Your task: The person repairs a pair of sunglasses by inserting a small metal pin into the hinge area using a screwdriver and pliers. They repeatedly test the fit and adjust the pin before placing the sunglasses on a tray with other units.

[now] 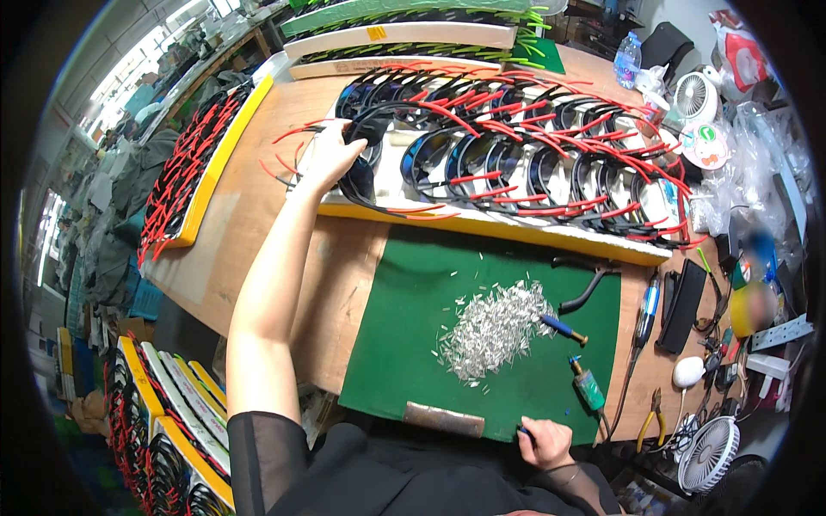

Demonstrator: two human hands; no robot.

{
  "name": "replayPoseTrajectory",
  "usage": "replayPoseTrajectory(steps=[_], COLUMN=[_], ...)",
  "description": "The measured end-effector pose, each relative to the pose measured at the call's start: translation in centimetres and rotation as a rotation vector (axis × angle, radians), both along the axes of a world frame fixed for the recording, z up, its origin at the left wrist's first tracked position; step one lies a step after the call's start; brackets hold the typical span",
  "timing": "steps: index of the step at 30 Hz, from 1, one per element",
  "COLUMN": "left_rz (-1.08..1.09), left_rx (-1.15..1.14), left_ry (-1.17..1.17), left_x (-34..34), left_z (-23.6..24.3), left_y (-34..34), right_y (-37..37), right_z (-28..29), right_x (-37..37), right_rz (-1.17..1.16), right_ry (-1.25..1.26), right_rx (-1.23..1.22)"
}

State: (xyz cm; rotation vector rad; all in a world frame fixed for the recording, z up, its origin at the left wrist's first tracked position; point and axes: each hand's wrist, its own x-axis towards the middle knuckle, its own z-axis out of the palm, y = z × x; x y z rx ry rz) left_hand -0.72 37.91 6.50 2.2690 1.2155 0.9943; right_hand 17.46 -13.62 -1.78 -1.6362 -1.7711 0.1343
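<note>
My left hand (334,157) is closed on a pair of sunglasses (360,181) with dark lenses and red-tipped black temples, at the left end of a yellow-edged foam tray (490,226). Several more sunglasses (508,163) stand in rows in that tray. Near the front edge of the green mat (387,344), my right hand (546,443) is closed, and a small dark-blue end pokes out from its fingers; the rest is hidden. A pile of small silvery pieces (495,331) lies on the mat. Beside it is a blue-handled tool with a brass-coloured end (565,329).
Black-handled pliers (587,291), a green-handled tool (588,389) and a worn metal bar (443,420) lie around the mat. To the right are yellow pliers (656,419) and a white fan (709,454). Another tray of glasses (202,172) stands left; stacked trays (404,39) are behind.
</note>
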Motion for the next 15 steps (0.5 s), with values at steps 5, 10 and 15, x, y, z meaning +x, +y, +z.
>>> replayPoseTrajectory(steps=[5,10,15], left_rz=[0.027,0.151,0.243], left_rx=[-0.166,0.032,0.203], left_ry=[0.14,0.408,0.515], left_x=[4.3,6.9,7.9], left_z=[0.0,-2.1,-3.7], left_y=[1.8,0.7,-1.0], right_y=[-0.2,-0.5,-0.6], right_z=[-0.9,-1.1,-1.2], right_x=[0.1,0.2,0.1], right_rz=[-0.064,-0.045,-0.051], right_ry=[-0.041,-0.055,-0.057], right_rx=[0.072,0.022,0.014])
